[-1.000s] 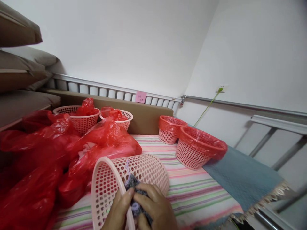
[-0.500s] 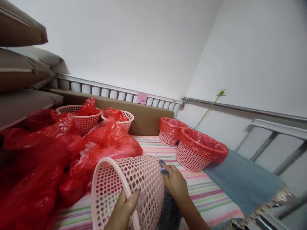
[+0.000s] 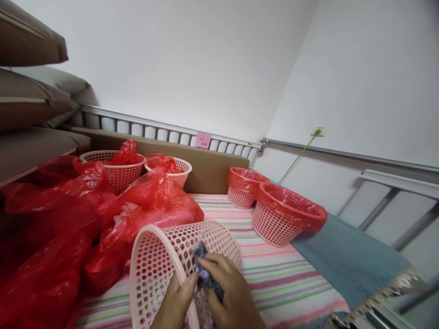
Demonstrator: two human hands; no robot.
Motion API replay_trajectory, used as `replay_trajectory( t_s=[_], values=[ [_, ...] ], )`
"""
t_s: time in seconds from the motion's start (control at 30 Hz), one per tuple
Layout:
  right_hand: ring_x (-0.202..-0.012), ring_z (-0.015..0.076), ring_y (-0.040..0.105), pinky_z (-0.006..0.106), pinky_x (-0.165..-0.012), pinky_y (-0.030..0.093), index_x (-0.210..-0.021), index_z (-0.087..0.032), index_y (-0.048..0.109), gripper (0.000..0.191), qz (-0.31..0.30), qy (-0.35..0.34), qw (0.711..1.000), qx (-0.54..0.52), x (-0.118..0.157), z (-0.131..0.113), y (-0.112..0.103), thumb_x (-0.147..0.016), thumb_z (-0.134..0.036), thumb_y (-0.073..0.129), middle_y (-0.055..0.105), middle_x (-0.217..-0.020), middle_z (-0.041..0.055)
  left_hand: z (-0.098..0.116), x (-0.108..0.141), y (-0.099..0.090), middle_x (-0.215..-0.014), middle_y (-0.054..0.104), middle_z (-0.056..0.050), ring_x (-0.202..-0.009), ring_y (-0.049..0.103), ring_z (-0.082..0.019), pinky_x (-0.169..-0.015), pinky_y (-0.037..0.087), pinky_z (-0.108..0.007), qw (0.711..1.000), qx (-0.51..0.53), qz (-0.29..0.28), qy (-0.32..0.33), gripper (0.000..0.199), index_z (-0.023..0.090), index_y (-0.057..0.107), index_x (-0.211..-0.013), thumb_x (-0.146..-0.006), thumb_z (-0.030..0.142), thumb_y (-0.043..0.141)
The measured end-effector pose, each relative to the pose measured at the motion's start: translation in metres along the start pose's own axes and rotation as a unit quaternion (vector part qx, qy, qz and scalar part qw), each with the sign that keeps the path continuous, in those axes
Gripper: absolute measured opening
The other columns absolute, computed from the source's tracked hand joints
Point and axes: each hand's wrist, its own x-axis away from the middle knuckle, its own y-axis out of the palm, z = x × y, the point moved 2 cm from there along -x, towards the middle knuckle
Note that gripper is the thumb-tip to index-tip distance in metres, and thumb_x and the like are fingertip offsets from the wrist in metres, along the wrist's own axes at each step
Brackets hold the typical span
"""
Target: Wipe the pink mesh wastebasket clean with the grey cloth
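Observation:
A pink perforated basket (image 3: 161,242) lies on its side on the striped cloth (image 3: 281,278), its wide mouth facing left. My left hand (image 3: 174,301) grips the rim, thumb outside and fingers inside the mouth. Bunched in my right hand (image 3: 229,288) is a dark grey and purple cloth (image 3: 202,265), pressed on the basket's side close to the rim. Part of the cloth is hidden under my right fingers. Red plastic bags (image 3: 161,205) lie just behind and left of the basket.
Two pink baskets lined with red bags (image 3: 240,196) (image 3: 277,228) stand at the right. Two more baskets (image 3: 123,176) (image 3: 183,171) holding red plastic are at the back left. Grey-brown cushions (image 3: 34,96) are stacked at the left. Metal rails (image 3: 343,155) run along the walls.
My right hand has moved left with the cloth, from the basket's base end to its side near the rim. My left hand keeps its hold on the rim.

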Motion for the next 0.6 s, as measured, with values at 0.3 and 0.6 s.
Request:
replay_trajectory(
  t_s=[0.3, 0.6],
  values=[
    [-0.102, 0.0175, 0.054, 0.026, -0.088, 0.043, -0.112, -0.024, 0.057, 0.063, -0.006, -0.083, 0.995, -0.062, 0.004, -0.023, 0.002, -0.053, -0.008, 0.042, 0.057, -0.112, 0.0053, -0.002, 0.008, -0.012, -0.104, 0.072, -0.005, -0.133, 0.033, -0.031, -0.116, 0.013, -0.044, 0.998, -0.044, 0.028, -0.038, 0.049, 0.024, 0.072, -0.089, -0.063, 0.064, 0.064],
    [-0.095, 0.0180, 0.055, 0.030, -0.081, 0.046, -0.117, -0.029, 0.055, 0.060, 0.013, -0.140, 0.990, -0.009, 0.006, -0.014, 0.004, -0.061, -0.009, 0.046, 0.057, -0.110, 0.0046, -0.004, 0.002, -0.012, -0.104, 0.069, -0.007, -0.117, 0.051, -0.031, -0.107, 0.033, -0.042, 0.998, -0.057, 0.015, -0.005, 0.043, 0.022, 0.070, -0.089, -0.067, 0.059, 0.064]
  ],
)
